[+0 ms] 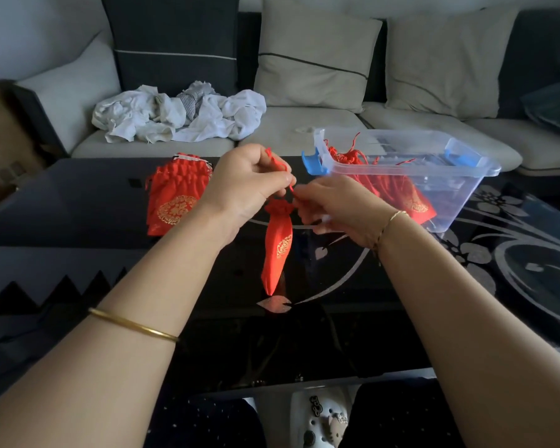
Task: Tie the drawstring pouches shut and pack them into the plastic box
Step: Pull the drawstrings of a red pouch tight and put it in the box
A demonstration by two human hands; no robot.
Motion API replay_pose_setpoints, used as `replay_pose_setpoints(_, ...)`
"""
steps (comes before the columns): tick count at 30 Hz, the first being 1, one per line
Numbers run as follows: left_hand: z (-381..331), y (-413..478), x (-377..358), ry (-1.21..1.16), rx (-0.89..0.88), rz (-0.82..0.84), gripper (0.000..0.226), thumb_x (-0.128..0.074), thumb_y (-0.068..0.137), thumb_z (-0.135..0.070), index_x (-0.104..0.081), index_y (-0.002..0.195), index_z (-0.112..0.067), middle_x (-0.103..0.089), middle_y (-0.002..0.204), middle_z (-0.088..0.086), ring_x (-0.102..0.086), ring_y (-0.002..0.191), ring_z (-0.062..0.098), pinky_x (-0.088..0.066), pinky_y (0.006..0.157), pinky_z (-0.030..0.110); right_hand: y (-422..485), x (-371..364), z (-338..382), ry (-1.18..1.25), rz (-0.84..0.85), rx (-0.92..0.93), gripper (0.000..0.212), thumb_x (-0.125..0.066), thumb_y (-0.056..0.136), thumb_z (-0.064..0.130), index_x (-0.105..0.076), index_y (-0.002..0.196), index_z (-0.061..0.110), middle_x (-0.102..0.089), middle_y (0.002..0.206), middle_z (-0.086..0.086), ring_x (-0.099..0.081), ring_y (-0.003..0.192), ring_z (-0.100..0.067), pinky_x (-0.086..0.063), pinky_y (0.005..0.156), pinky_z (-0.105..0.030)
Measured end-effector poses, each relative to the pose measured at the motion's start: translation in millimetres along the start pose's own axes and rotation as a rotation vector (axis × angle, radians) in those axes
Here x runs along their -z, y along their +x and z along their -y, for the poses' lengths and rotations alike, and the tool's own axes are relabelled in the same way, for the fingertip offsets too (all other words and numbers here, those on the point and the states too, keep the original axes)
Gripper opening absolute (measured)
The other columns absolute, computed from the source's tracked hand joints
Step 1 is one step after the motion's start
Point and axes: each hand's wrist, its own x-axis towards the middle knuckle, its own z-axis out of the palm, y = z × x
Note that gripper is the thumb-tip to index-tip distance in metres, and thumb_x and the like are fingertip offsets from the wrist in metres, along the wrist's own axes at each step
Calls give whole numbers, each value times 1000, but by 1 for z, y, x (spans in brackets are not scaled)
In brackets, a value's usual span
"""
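Pouch, red with gold print, neck gathered tight, hanging over the middle of the table; lower tip just above the glossy black top or touching it, cannot tell which. Held by its cord from both sides: left hand above the neck, fingers curled round a loop of the red string; right hand just beside the neck, fingertips pinching the other strand. Toward the far edge, left of the hands, a stack of flat red pouches. Near the far right corner, a clear plastic box with blue latches, open-topped, tied pouches inside. Beyond the table, a sofa with crumpled white cloth.
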Motion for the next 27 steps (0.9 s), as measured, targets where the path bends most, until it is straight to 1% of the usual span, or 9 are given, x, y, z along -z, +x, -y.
replay_pose_setpoints(2, -3, -2, -2, 130, -93, 18, 10, -63, 81, 0, -63, 88, -6, -64, 76, -2, -57, 63, 4, -50, 65, 18, 4, -4, 0, 12, -140, 128, 23, -47, 95, 20, -59, 76, 16, -59, 74, 1, -54, 71, -12, -47, 66, -26)
replay_pose_setpoints(3, -3, -4, -2, 201, -158, 29, 12, -63, 81, 1, -63, 88, -9, -62, 76, -6, -57, 65, 4, -50, 67, 19, 6, -6, 0, 44, -152, 172, 23, -45, 96, 18, -60, 79, 18, -61, 78, 2, -57, 77, -13, -49, 72, -29)
replay_pose_setpoints(5, -1, -5, -2, 348, -291, 42, 17, -60, 82, 1, -63, 89, -15, -60, 78, -12, -58, 71, 2, -51, 72, 22, 8, -11, -1, 131, -100, 193, 22, -42, 97, 15, -62, 88, 16, -64, 84, -1, -61, 82, -15, -50, 80, -34)
replay_pose_setpoints(8, 4, -4, -2, 517, -455, -7, 24, -56, 83, 0, -64, 98, -18, -60, 84, -14, -59, 81, 6, -51, 77, 30, 8, -16, -1, 269, -32, 153, 21, -41, 99, 13, -61, 100, 8, -62, 81, -5, -60, 72, -15, -51, 73, -29)
replay_pose_setpoints(13, 9, 0, -1, 559, -595, -151, 31, -57, 81, -2, -65, 106, -18, -65, 88, -8, -61, 86, 13, -51, 75, 37, 6, -13, -3, 376, 119, 110, 22, -44, 97, 12, -63, 88, 19, -63, 74, 3, -57, 68, -12, -48, 73, -30)
replay_pose_setpoints(16, 13, 0, 0, 493, -573, -192, 32, -58, 82, -3, -66, 110, -18, -67, 87, -9, -61, 86, 10, -50, 78, 31, 5, -12, -4, 380, 202, 104, 20, -46, 97, 16, -62, 86, 19, -64, 78, 4, -56, 70, -11, -46, 71, -27)
replay_pose_setpoints(19, 15, -1, 1, 373, -487, -176, 29, -62, 84, -6, -69, 109, -18, -68, 87, -8, -61, 84, 3, -49, 81, 21, 4, -12, -6, 364, 203, 115, 20, -44, 98, 18, -60, 86, 15, -66, 80, 4, -58, 69, -9, -46, 70, -26)
replay_pose_setpoints(22, 16, -1, 3, 311, -387, -134, 20, -65, 83, -6, -74, 97, -18, -68, 84, -8, -61, 78, 0, -46, 73, 11, 6, -11, -5, 359, 109, 120, 20, -41, 100, 20, -56, 91, 10, -65, 86, -3, -60, 67, -12, -51, 63, -25)
replay_pose_setpoints(27, 17, -1, 13, 68, -151, -48, 15, -59, 90, -9, -71, 92, -17, -71, 85, -4, -68, 76, 4, -52, 67, 17, 5, -4, -8, 375, -86, 115, 31, -43, 99, 26, -53, 73, 12, -64, 76, -5, -61, 61, -14, -50, 57, -23)
